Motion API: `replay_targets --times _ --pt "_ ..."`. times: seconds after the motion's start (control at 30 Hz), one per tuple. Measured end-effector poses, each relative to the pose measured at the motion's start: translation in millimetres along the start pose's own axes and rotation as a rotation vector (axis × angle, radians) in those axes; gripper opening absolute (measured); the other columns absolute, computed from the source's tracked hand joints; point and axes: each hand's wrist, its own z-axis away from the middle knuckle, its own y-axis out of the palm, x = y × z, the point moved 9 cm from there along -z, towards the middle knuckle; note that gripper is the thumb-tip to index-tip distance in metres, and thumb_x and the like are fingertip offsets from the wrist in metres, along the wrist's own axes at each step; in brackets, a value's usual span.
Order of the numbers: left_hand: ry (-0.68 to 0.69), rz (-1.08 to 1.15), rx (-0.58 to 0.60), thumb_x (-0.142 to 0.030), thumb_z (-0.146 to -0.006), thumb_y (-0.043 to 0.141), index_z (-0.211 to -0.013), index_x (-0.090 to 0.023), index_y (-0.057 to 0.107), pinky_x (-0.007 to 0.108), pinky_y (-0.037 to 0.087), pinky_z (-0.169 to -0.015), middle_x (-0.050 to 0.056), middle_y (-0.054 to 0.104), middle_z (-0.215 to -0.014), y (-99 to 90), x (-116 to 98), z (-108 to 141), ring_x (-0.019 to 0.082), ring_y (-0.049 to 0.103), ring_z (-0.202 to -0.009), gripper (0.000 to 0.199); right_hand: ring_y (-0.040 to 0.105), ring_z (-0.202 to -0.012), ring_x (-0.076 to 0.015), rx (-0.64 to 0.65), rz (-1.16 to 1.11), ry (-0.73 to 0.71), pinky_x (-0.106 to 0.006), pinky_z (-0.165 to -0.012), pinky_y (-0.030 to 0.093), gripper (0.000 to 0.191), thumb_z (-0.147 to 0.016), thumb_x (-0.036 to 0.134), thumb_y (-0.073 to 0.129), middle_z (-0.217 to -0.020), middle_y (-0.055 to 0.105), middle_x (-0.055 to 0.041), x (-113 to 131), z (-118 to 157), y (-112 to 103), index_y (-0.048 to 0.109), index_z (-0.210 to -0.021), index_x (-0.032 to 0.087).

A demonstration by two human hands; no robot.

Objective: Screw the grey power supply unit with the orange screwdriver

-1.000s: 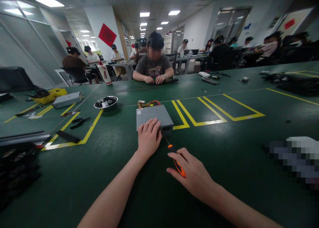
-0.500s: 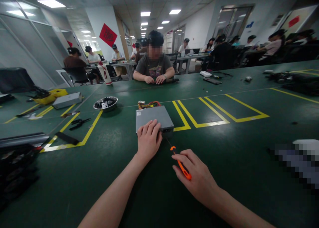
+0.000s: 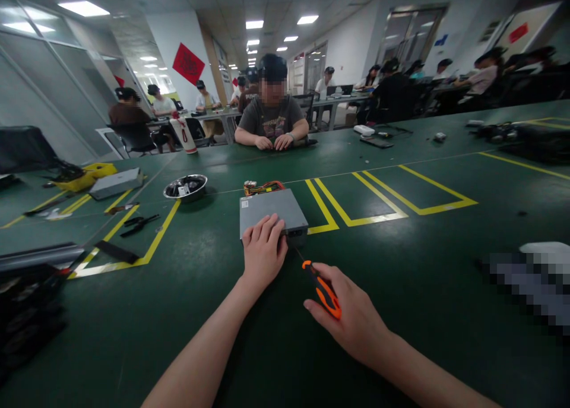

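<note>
1. Left hand (image 3: 262, 250): fingers together over the top of a grey metal box (image 3: 276, 205), thumb by its near edge; cannot tell whether it grips.
2. Right hand (image 3: 351, 301): loosely holding an orange-and-black screwdriver (image 3: 328, 298), shaft toward the box's near side; tip contact unclear.
3. Box lies flat on the green desk (image 3: 214, 242), coloured wires (image 3: 267, 187) at its far side.
4. Metal bowl (image 3: 196, 196) farther left; yellow tape (image 3: 378, 220) right.
5. Seated person (image 3: 271, 120) opposite.
</note>
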Motion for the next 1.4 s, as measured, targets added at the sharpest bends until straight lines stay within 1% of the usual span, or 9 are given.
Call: replay_targets --times 0.1,0.3,0.47,0.53,0.8,0.9,1.03,1.2,1.4 --pt "0.000 0.006 -0.003 -0.023 -0.084 0.047 -0.114 -0.022 0.052 0.040 0.029 -0.093 0.006 0.054 -0.126 -1.5 -0.9 -0.5 0.022 0.046 -0.118 0.030 0.061 -0.073 -0.0151 0.023 -0.027 0.066 -0.030 -0.064 0.051 0.037 -0.086 0.033 0.042 -0.090 0.062 -0.0071 -4.2 0.6 1.6 0.042 -0.119 0.015" --pt "-0.004 0.013 0.009 -0.023 -0.084 0.047 -0.114 -0.023 0.052 0.041 0.029 -0.094 0.006 0.053 -0.127 -0.8 -1.4 -0.6 0.023 0.045 -0.118 0.030 0.058 -0.078 -0.0144 0.021 0.103 -0.128 -0.029 -0.065 0.050 0.034 -0.082 0.012 0.040 -0.095 0.058 -0.0080 11.1 2.7 4.6 0.051 -0.114 0.017" --pt "-0.002 0.015 -0.012 -0.022 -0.084 0.048 -0.114 -0.023 0.053 0.041 0.030 -0.093 0.007 0.054 -0.125 -2.2 -1.1 -0.7 0.023 0.047 -0.117 0.031 0.061 -0.081 -0.0181 0.014 0.017 0.046 -0.034 -0.067 0.052 0.044 -0.084 0.036 0.047 -0.097 0.061 -0.0091 -0.9 0.9 0.5 0.039 -0.123 0.017" --pt "-0.003 0.014 -0.010 -0.022 -0.084 0.048 -0.114 -0.023 0.053 0.041 0.030 -0.093 0.007 0.054 -0.125 -2.1 -1.0 -0.8 0.023 0.047 -0.117 0.031 0.061 -0.076 -0.0167 0.019 0.007 0.066 -0.032 -0.064 0.051 0.039 -0.087 0.034 0.041 -0.092 0.062 -0.0080 -1.9 0.7 0.9 0.040 -0.121 0.016" --pt "-0.018 0.007 0.009 -0.023 -0.085 0.046 -0.113 -0.024 0.052 0.041 0.028 -0.094 0.005 0.053 -0.126 -0.2 -0.6 -0.3 0.023 0.046 -0.118 0.029 0.055 -0.077 -0.0150 -0.028 0.174 -0.161 -0.030 -0.067 0.049 0.037 -0.079 0.007 0.039 -0.089 0.054 -0.0075 12.8 3.2 1.9 0.053 -0.113 0.016" --pt "-0.012 0.012 0.018 -0.023 -0.085 0.046 -0.113 -0.023 0.052 0.041 0.028 -0.094 0.005 0.053 -0.127 0.2 -1.0 -0.5 0.022 0.045 -0.118 0.028 0.056 -0.082 -0.0161 -0.003 0.129 -0.111 -0.032 -0.070 0.050 0.032 -0.084 0.018 0.043 -0.095 0.055 -0.0086 9.1 2.1 2.7 0.049 -0.115 0.015" --pt "-0.016 0.017 0.002 -0.023 -0.084 0.048 -0.112 -0.024 0.053 0.041 0.029 -0.093 0.005 0.054 -0.126 -1.1 -0.9 -0.9 0.023 0.046 -0.116 0.028 0.060 -0.083 -0.0176 0.005 0.053 0.013 -0.035 -0.071 0.052 0.043 -0.086 0.036 0.043 -0.101 0.060 -0.0097 -0.6 1.3 2.9 0.039 -0.124 0.015" --pt "-0.012 0.024 0.001 -0.022 -0.084 0.047 -0.113 -0.024 0.052 0.041 0.029 -0.093 0.005 0.054 -0.126 -0.3 -1.5 -0.7 0.023 0.046 -0.117 0.029 0.061 -0.089 -0.0172 -0.003 0.054 -0.040 -0.034 -0.075 0.052 0.035 -0.086 0.024 0.040 -0.104 0.062 -0.0108 1.8 1.3 0.5 0.044 -0.120 0.014" --pt "-0.006 0.020 -0.002 -0.024 -0.085 0.047 -0.113 -0.024 0.052 0.042 0.029 -0.092 0.006 0.053 -0.126 0.0 -0.4 -0.4 0.024 0.046 -0.117 0.029 0.062 -0.083 -0.0142 -0.107 0.060 -0.047 -0.030 -0.073 0.052 0.027 -0.085 0.022 0.042 -0.097 0.064 -0.0074 -3.5 2.6 -23.5 0.051 -0.110 0.016"
